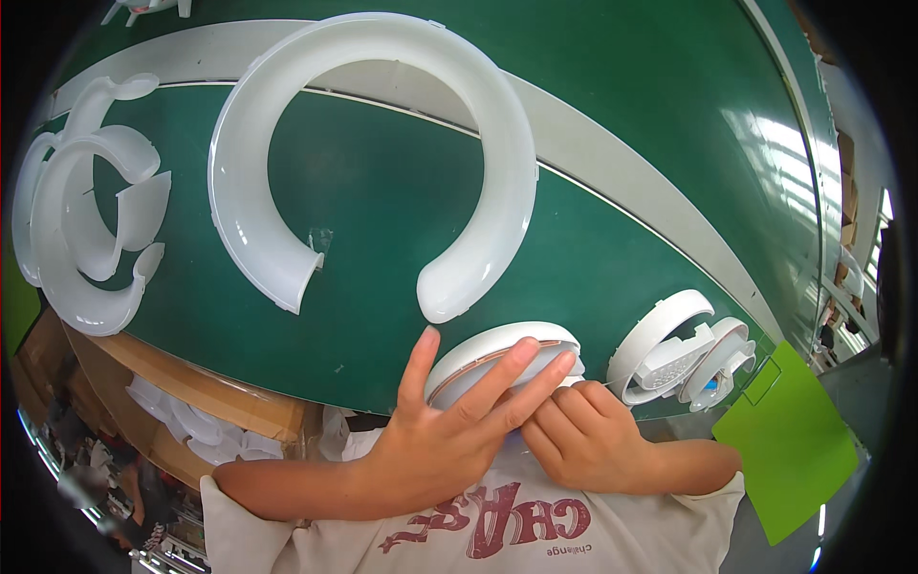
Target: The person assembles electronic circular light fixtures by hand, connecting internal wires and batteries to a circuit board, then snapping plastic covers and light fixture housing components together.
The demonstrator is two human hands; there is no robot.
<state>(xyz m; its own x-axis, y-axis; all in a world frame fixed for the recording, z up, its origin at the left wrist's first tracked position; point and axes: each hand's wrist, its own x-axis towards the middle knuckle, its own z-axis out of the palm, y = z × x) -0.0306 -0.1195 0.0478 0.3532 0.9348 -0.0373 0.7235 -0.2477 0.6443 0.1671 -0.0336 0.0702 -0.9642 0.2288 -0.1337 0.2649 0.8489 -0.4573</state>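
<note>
A round white plastic part with a copper-coloured strip along its inside rim is at the table's near edge, in front of my body. My left hand lies over it with its fingers stretched and spread, one pointing up beside the rim and two across the opening. Close against the part's right side, my right hand is closed with curled fingers. Whatever it pinches is hidden behind the knuckles. The lower part of the white piece is covered by my hands.
A large white C-shaped shell lies on the green table. Several curved white shells are piled at left. White ring assemblies stand at right, near a lime-green sheet. A cardboard box holds white pieces below left.
</note>
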